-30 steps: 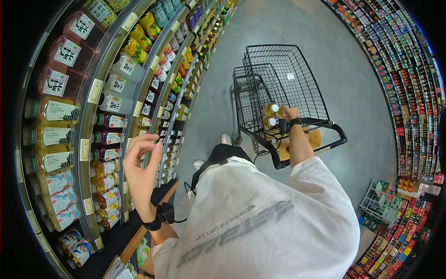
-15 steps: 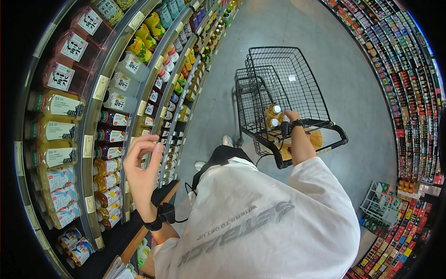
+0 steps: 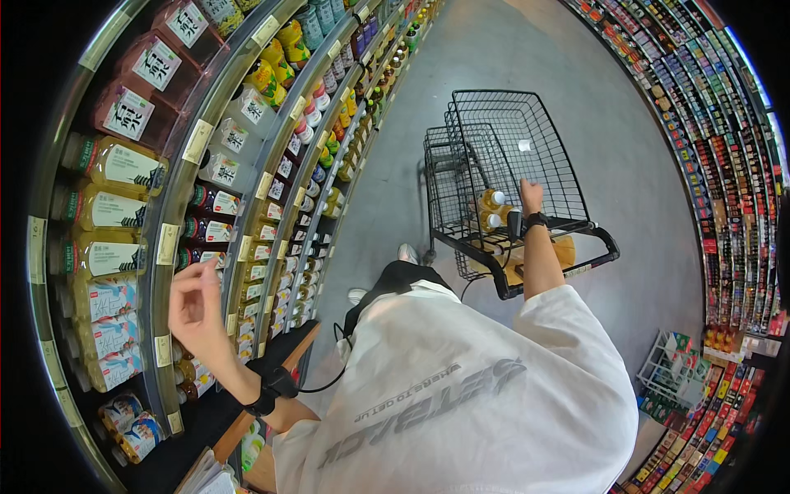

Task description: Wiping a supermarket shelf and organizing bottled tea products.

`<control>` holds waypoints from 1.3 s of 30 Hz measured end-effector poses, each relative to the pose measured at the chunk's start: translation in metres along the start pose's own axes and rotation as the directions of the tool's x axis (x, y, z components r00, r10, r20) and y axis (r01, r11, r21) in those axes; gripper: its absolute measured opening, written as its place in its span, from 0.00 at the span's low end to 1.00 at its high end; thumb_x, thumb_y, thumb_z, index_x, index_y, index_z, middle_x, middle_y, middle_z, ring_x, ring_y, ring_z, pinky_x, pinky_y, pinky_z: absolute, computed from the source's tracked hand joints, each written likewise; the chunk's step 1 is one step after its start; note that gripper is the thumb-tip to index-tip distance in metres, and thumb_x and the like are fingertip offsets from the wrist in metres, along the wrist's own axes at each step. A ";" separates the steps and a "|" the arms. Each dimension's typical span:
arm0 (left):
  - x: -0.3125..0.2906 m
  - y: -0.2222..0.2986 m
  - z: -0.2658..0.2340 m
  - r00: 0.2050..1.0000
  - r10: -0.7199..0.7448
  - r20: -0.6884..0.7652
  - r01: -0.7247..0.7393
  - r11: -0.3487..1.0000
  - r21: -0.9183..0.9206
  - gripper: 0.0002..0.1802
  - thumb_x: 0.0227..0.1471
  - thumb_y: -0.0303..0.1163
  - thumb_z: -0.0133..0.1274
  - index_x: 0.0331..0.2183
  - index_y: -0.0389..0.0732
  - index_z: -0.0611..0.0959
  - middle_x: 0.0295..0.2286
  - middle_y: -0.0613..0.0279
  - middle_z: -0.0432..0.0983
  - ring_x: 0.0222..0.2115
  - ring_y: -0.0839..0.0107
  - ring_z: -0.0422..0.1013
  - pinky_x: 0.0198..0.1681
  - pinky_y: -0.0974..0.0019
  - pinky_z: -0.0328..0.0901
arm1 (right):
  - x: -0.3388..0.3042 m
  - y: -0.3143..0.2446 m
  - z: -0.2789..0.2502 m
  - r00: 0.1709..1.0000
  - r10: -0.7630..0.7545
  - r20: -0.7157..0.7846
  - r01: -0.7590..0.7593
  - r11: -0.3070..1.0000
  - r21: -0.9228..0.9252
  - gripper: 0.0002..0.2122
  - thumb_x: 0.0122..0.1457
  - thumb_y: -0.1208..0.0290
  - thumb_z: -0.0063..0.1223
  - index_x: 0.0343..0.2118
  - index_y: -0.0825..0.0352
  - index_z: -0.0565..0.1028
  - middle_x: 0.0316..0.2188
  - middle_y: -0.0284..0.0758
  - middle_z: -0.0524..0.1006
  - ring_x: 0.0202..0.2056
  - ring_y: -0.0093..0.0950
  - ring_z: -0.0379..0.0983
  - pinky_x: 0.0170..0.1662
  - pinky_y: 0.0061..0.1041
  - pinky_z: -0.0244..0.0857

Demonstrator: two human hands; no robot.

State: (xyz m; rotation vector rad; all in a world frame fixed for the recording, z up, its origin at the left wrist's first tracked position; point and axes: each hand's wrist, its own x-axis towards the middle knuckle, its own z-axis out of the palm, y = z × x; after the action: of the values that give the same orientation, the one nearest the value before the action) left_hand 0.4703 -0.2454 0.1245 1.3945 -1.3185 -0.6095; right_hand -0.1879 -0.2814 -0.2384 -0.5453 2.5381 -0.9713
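Note:
At the left shelf, my left hand (image 3: 196, 309) hovers in front of bottles of amber drink (image 3: 191, 379), its fingers curled in toward the thumb and nothing visible in them. A black strap with a small device (image 3: 276, 389) sits on that wrist. My right hand (image 3: 532, 196) is closed over the basket of a black wire shopping cart (image 3: 568, 193), just right of the bottles inside it; no object shows in it. Those bottles of yellow drink (image 3: 492, 199) have white caps and stand at the cart's near end. Another strapped device (image 3: 517, 224) is at my right wrist.
Large bottles of pale yellow drink (image 3: 115, 210) and pink drink jugs (image 3: 132, 115) line the left shelves. A wooden ledge (image 3: 300, 346) runs below them. Packed shelves (image 3: 708, 148) curve along the right, with a white wire rack (image 3: 675, 370) near them. Grey floor (image 3: 370, 206) lies between.
My left hand has moved left and down, nearer the shelf bottles. My right hand has lifted off the bottles' side and shifted forward and right. The cart sits slightly farther right in view.

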 end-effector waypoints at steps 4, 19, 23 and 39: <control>0.006 0.000 -0.025 0.976 0.035 -0.216 -0.029 0.999 0.032 0.12 0.62 0.26 0.58 0.26 0.37 0.77 0.38 0.55 0.81 0.36 0.74 0.75 0.44 0.69 0.68 | -0.001 -0.018 0.012 0.990 -0.093 -0.103 0.095 0.995 0.010 0.17 0.52 0.61 0.60 0.36 0.73 0.81 0.32 0.48 0.83 0.37 0.42 0.82 0.46 0.37 0.72; -0.011 -0.015 -0.119 0.689 0.192 -0.698 -0.099 0.980 0.172 0.18 0.63 0.25 0.54 0.20 0.28 0.81 0.29 0.60 0.79 0.26 0.79 0.69 0.31 0.71 0.62 | -0.044 -0.083 0.101 0.767 -0.560 0.314 0.342 0.771 0.538 0.11 0.65 0.63 0.59 0.37 0.68 0.77 0.29 0.28 0.76 0.32 0.20 0.71 0.36 0.21 0.66; -0.029 -0.002 -0.136 0.596 0.214 -0.774 -0.105 0.976 0.189 0.22 0.56 0.17 0.49 0.11 0.26 0.77 0.34 0.58 0.80 0.28 0.77 0.72 0.29 0.75 0.62 | -0.082 -0.121 0.112 0.672 -0.595 0.440 0.350 0.780 0.520 0.11 0.66 0.62 0.58 0.35 0.67 0.76 0.29 0.27 0.75 0.32 0.18 0.71 0.34 0.19 0.64; -0.045 -0.009 -0.243 0.200 0.609 -0.767 0.274 0.717 0.641 0.29 0.60 0.27 0.57 0.61 0.33 0.70 0.56 0.48 0.66 0.55 0.58 0.68 0.60 0.53 0.64 | -0.132 -0.174 0.163 0.503 -0.649 0.571 0.250 0.741 0.623 0.12 0.68 0.64 0.57 0.40 0.71 0.76 0.34 0.31 0.76 0.36 0.20 0.74 0.43 0.19 0.71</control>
State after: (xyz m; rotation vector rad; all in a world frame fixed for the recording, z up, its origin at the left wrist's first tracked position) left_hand 0.6785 -0.1223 0.1755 1.6305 -0.5035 1.0704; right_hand 0.0397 -0.4278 -0.2052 -1.2295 1.3131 -1.1439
